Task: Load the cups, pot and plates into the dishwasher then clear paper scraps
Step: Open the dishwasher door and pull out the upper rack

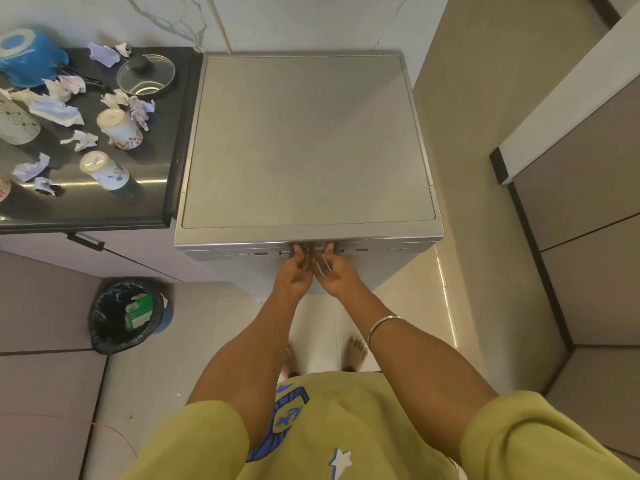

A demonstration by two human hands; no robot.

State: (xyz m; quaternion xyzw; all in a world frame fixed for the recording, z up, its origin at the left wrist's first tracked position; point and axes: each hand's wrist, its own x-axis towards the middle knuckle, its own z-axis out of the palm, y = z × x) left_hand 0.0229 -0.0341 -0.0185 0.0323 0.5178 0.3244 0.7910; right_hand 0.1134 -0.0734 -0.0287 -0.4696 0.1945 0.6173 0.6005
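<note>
While both palms face up, the left hand [294, 271] and right hand [334, 271] hook curled fingers under the dishwasher [304, 140] door's top edge.

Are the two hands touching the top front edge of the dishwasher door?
Touching. In the head view, the fingertips of the left hand and right hand curl into the handle recess at the dishwasher front edge, with no gap visible.
</note>
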